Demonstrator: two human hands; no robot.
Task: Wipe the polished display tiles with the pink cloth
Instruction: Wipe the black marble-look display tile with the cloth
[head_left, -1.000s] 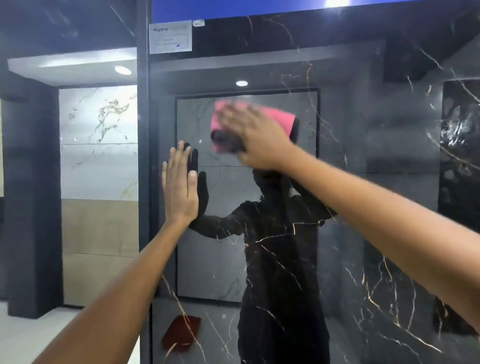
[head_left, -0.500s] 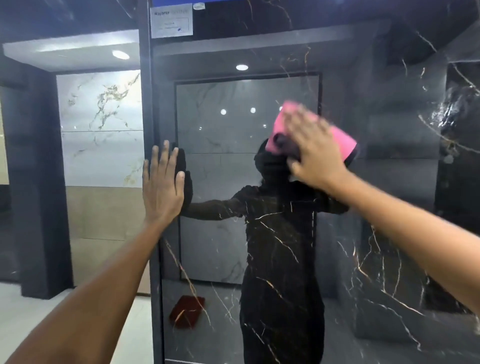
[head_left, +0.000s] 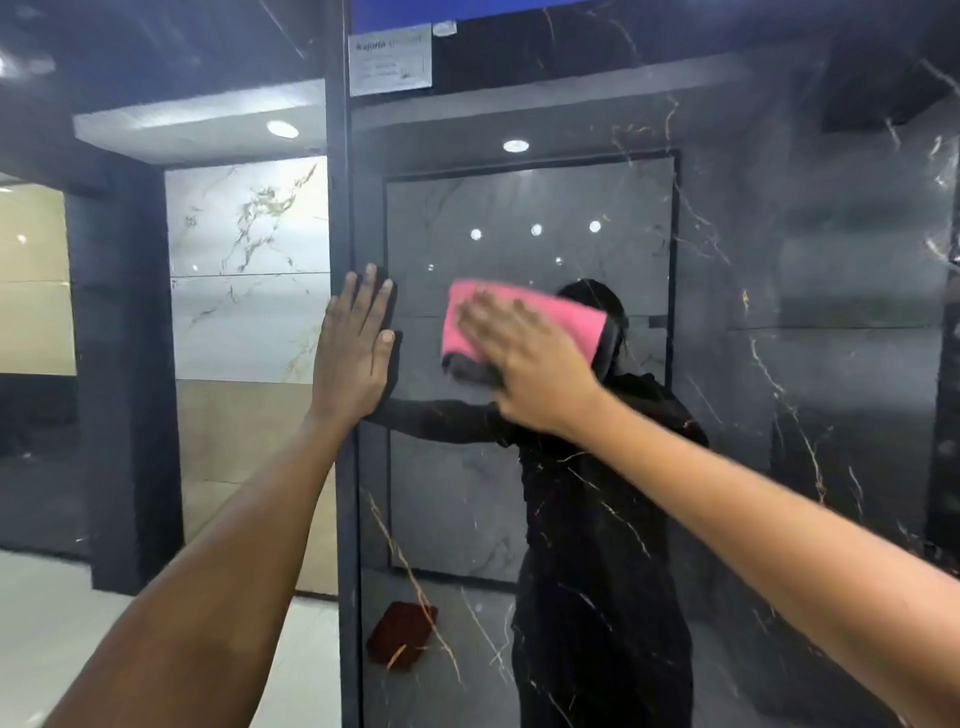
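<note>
There was only one view, from a wide-angle camera on the person's head. It faced straight at the upright black display tile (head_left: 779, 415), at arm's length from it, about level with the raised hands. Its left part looked past the tile's edge to pale tiles (head_left: 249, 270) farther back.

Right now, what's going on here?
A person is wiping a glossy black marble display tile. The right hand presses a pink cloth flat against the tile at about head height; it looks motion-blurred. The left hand is braced open-palmed near the tile's left edge, beside the dark frame post. The person's reflection shows in the polish.
</note>
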